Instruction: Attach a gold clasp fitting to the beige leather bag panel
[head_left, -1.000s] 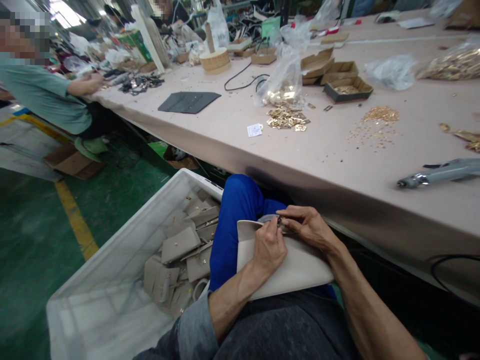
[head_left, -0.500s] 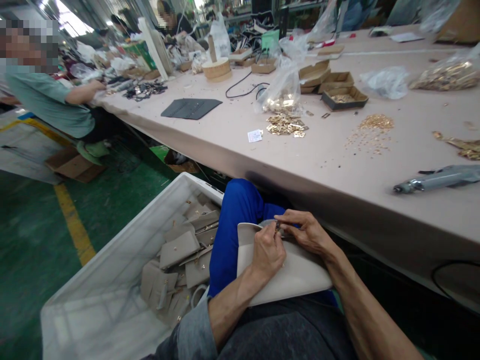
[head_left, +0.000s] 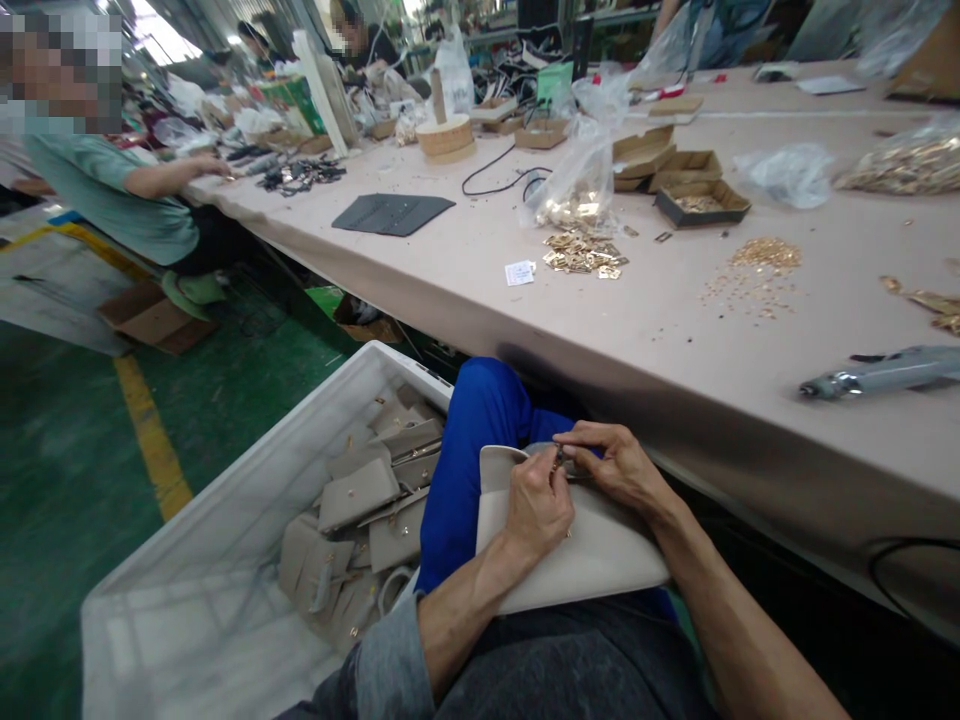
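Observation:
A beige leather bag piece point(head_left: 585, 560) lies across my lap under the table edge. My left hand point(head_left: 538, 503) rests on it with fingers curled at its upper edge. My right hand point(head_left: 611, 466) meets the left at that edge, and both pinch a small metal fitting point(head_left: 559, 458) between the fingertips. Most of the fitting is hidden by the fingers. My blue trouser leg point(head_left: 472, 450) shows to the left of the piece.
A white plastic bin point(head_left: 247, 500) at my left holds several beige leather pieces point(head_left: 360, 500). The long pink table point(head_left: 675, 300) carries gold fittings point(head_left: 585, 255), cardboard trays, plastic bags, a dark panel point(head_left: 394, 213) and a grey power tool point(head_left: 885, 372). Another person sits far left.
Both hands stay on the bag piece at its upper edge, with only small finger movements at the fitting. The view has shifted slightly.

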